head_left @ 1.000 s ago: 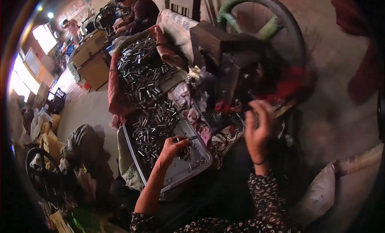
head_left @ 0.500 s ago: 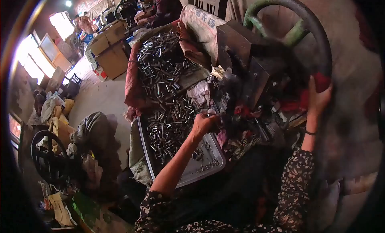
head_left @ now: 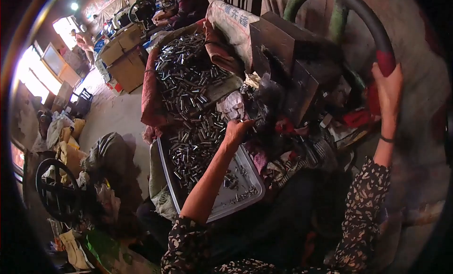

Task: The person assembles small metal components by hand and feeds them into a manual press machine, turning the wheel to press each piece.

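Beside the metal pieces [head_left: 188, 92], a sack [head_left: 239, 34] bears characters [head_left: 235, 14] (too blurred).

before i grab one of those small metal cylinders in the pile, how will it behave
The metal cylinders look straight and rigid, so probably stiff. Their rounded sides suggest they could roll, and their shine hints at slipperiness.

Looks like a workshop: handwheel [head_left: 384, 38] at one o'clock, heaped metal tube pieces [head_left: 188, 90] at eleven, another handwheel [head_left: 57, 189] at eight.
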`<state>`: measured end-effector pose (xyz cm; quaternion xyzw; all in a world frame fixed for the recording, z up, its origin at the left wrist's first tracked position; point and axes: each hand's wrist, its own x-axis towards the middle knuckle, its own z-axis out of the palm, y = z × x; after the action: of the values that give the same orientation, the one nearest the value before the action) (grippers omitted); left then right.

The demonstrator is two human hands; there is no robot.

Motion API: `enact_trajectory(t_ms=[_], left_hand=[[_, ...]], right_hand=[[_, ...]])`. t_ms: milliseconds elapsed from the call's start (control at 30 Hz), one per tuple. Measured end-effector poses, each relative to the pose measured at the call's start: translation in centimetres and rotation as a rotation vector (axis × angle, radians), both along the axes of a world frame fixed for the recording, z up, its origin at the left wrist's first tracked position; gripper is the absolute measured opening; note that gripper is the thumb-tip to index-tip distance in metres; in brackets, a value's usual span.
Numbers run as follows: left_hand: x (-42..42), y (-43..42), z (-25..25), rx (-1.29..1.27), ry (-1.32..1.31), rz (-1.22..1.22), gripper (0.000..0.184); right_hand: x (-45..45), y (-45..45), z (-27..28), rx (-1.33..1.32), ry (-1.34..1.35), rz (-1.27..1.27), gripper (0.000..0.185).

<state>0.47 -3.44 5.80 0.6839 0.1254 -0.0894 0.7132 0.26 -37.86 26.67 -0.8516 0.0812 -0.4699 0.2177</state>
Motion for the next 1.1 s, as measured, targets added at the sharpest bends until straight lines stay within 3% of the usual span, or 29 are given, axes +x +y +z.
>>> enact_trajectory(t_ms=[67,233,400,467,567,700,767,800,833,900,1000,1067,1100], left_hand=[[0.4,-0.1,0.7,0.194,0.029,-0.068,0.023],[1.6,-1.4,-0.9,0.324,-0.174,-0.073,0.025],[0.9,-1.8,-1.0,0.013,-0.173,-0.073,0.029],[0.6,-2.0,-0.5,-0.045,-0.154,-0.062,0.028],[2.1,-2.0,-3.3,0.065,-0.13,-0.018,0.026],[2.4,-1.9,-4.6,0.258,-0.247,0.042,0.022],[1.1,-0.8,-2.8,0.111,-0.159,0.018,0.025],[0.2,0.0,-1.7,-0.036,-0.075,-0.009,0.028],[-1.1,0.7,-0.8,-0.271,-0.08,0.052,0.021],[-3.3,3.7,0.2,-0.481,-0.009,0.05,0.021],[-7.2,7.8,0.0,-0.547,-0.046,0.076,0.022],[-9.7,10.2,-0.3,-0.53,-0.09,0.073,0.023],[-10.6,11.2,-0.4,-0.752,0.007,0.203,0.023]], right_hand=[[0.0,1.1,1.5,0.004,0.104,-0.03,0.037],[0.2,1.6,2.1,0.004,0.054,-0.035,0.037],[-0.8,1.3,-3.1,0.129,-0.124,0.048,0.045],[-1.3,1.7,-6.3,-0.01,-0.42,-0.042,0.052],[-0.8,-0.6,-10.7,0.178,-0.285,-0.028,0.058],[-3.1,2.4,-5.5,0.07,-0.03,-0.256,0.053],[-5.4,5.9,-4.6,-0.236,-0.365,0.006,0.046],[-6.8,8.6,-5.1,-0.242,-0.365,0.072,0.037],[-8.3,11.3,-6.0,-0.246,-0.365,0.138,0.029],[-10.3,15.7,-8.3,-0.122,0.04,0.693,0.019],[-9.4,22.2,-16.6,-0.124,0.23,1.004,0.015],[-10.0,25.5,-19.8,-0.186,0.635,1.085,0.012],[-10.3,27.1,-21.3,-0.187,0.639,1.088,0.012]])
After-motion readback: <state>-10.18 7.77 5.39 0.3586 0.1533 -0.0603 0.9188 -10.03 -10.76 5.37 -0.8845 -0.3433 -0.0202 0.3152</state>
